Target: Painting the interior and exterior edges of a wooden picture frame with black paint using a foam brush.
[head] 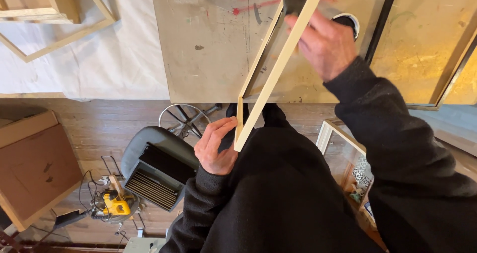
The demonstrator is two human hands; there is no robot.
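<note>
Gripping the near corner of a pale rectangular wooden frame over the paint-stained workbench, the left hand steadies it; the right hand clasps a dark, half-hidden tool on its rail.

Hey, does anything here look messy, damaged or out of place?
Mostly the worktable: its top is stained with paint smears and scuffs. On the floor, a yellow power saw sits among tangled cords. The wooden frame held by the left hand and right hand looks intact.
</note>
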